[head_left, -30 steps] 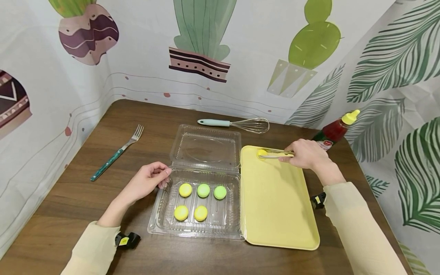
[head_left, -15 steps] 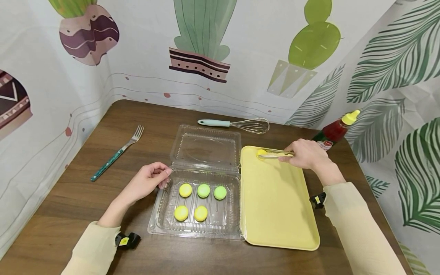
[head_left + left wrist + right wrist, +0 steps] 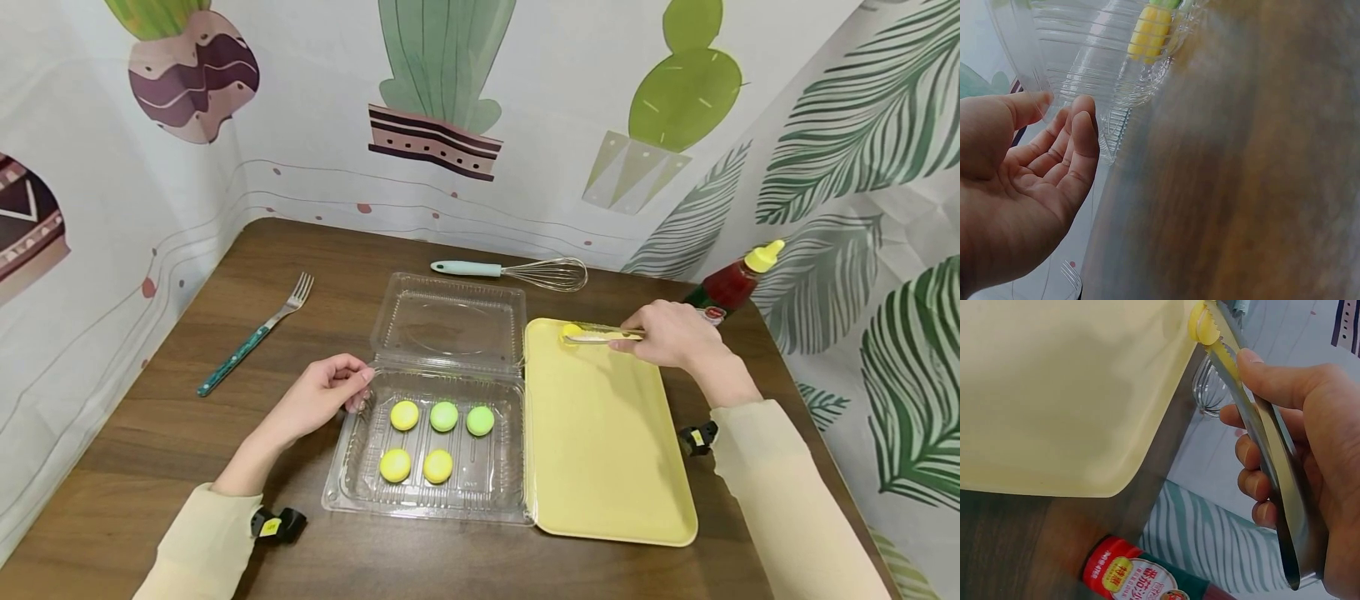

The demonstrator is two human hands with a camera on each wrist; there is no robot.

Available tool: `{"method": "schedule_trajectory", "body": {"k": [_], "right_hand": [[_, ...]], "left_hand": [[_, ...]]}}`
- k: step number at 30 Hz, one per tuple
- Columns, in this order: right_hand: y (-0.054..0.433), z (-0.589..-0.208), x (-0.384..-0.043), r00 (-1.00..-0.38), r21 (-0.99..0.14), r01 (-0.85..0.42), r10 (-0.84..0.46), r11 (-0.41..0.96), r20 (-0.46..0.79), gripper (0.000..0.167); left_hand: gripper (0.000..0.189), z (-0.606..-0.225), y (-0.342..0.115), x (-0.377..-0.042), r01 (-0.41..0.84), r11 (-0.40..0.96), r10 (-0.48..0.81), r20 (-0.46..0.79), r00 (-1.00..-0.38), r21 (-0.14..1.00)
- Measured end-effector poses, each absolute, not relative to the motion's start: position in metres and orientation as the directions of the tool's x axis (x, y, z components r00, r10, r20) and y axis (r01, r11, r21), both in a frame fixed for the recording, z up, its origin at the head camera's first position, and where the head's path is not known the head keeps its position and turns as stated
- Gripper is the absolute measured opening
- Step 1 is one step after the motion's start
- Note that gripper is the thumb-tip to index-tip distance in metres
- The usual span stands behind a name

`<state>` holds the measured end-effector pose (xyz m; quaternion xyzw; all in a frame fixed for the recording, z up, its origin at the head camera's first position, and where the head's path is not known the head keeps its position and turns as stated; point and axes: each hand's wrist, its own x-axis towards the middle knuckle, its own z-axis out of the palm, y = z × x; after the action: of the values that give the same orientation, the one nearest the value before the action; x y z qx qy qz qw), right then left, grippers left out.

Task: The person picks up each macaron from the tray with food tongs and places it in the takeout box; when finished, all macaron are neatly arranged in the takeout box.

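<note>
My left hand (image 3: 318, 398) pinches the left rim of a hinged clear plastic container (image 3: 420, 507), near where its lid joins. Inside the container sit three yellow macarons (image 3: 404, 415) and two green macarons (image 3: 444, 416), in two rows. With my right hand (image 3: 670, 335) I grip metal tongs (image 3: 1300, 515), thumb on one arm and fingers curled round the other. Between the serrated tips is a yellow macaron (image 3: 1202, 324), at the far left corner of the pale yellow tray (image 3: 607, 450). The container's opened lid (image 3: 450, 321) lies flat behind its base.
A whisk (image 3: 510, 270) with a pale blue handle lies behind the lid. The fork (image 3: 255, 333) is on the table's left side. A red sauce bottle (image 3: 727, 285) with a yellow cap stands beyond the tray's right back corner, close to my right hand. Patterned cloth backs the table.
My right hand and sleeve have shifted very slightly to the right. The tongs' tips remain at the yellow macaron, and my left hand has stayed on the container's rim.
</note>
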<state>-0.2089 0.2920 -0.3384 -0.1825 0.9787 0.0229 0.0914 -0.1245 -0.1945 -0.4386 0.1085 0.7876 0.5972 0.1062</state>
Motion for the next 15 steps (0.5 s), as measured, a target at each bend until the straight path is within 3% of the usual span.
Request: {"method": "schedule_trajectory", "body": {"k": [15], "right_hand": [[0.282,-0.318,-0.195,-0.905,0.020,-0.411,-0.405,0.911,-0.127,0.037]], "left_hand": [[0.023,-0.440,-0.195,-0.125,0.054,0.275,0.301,-0.032,-0.953,0.960]]}}
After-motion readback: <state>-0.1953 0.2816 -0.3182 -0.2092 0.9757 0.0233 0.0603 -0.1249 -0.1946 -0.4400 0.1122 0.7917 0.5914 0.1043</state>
